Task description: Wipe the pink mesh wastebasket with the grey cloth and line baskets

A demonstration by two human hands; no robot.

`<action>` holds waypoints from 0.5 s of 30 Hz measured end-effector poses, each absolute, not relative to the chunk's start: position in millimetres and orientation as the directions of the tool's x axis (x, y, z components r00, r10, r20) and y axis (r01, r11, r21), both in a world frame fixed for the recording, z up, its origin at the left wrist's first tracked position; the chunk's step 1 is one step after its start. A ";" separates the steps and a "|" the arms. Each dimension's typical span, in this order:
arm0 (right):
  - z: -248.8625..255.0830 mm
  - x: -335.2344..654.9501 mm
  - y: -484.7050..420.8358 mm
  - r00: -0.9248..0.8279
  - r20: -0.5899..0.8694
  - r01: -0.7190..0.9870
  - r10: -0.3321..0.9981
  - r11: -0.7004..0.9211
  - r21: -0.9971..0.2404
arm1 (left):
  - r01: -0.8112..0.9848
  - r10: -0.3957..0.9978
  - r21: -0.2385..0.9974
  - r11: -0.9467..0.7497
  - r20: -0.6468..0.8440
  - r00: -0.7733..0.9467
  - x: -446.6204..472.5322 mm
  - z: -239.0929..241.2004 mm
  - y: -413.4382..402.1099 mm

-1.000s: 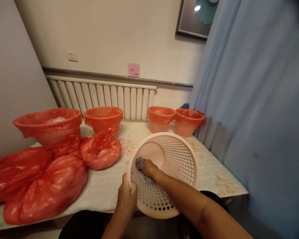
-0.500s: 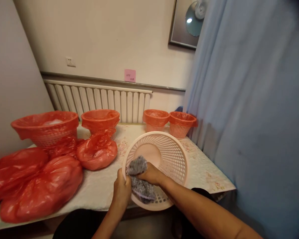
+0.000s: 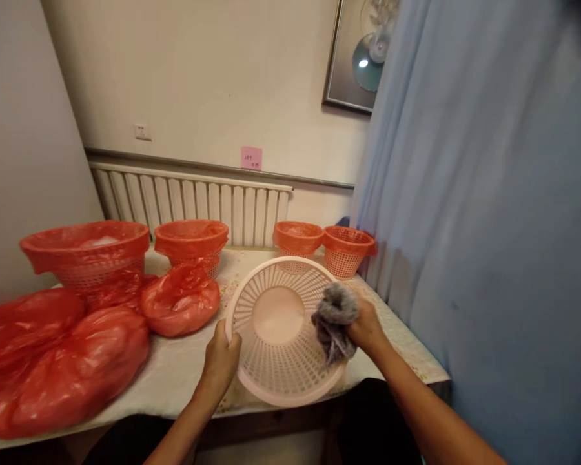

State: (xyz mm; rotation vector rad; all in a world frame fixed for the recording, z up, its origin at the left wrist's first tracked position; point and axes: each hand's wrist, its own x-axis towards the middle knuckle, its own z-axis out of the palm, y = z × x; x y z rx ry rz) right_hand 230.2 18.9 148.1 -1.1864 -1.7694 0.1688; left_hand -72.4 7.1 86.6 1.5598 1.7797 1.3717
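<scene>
A pale pink plastic basket point(image 3: 277, 316) with slotted walls is tilted so that its open mouth faces me, at the front edge of the table. My left hand point(image 3: 221, 358) grips its rim on the left side, thumb over the edge. In my right hand point(image 3: 368, 326) is a bunched grey cloth point(image 3: 336, 320), pressed against the basket's right rim and inner wall. The fingers of the right hand are partly hidden behind the cloth and rim.
Red tied plastic bags point(image 3: 72, 368) fill the table's left side. Behind them stand a large red-lined basket point(image 3: 90, 255) and a smaller one point(image 3: 191, 242). Two small lined baskets point(image 3: 297, 239) stand at the back right. A blue curtain point(image 3: 484, 194) hangs along the right.
My right hand has moved the cloth from the basket's left inner wall across to its right rim. The basket has shifted slightly left, its mouth turned more toward me.
</scene>
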 end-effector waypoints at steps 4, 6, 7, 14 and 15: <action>147.2 263.3 5.0 0.541 0.570 0.482 0.618 0.327 -0.813 | 0.465 0.887 0.875 -0.131 0.313 -0.340 -76.9 84.3 19.2; 138.9 269.5 -6.7 0.711 0.481 0.381 0.513 0.294 -0.876 | 0.444 0.877 0.883 -0.149 0.326 -0.353 -77.6 84.0 24.6; 135.5 269.5 -13.7 0.758 0.455 0.350 0.467 0.297 -0.888 | 0.429 0.873 0.888 -0.168 0.336 -0.354 -77.3 84.5 26.8; 135.4 261.9 -50.3 0.870 0.491 0.452 0.041 0.331 -0.828 | 0.421 0.850 0.864 -0.275 0.423 -0.313 -71.3 101.2 39.6; 131.7 265.0 -49.8 0.867 0.492 0.450 0.071 0.310 -0.837 | 0.427 0.850 0.861 -0.275 0.425 -0.311 -71.0 104.5 42.5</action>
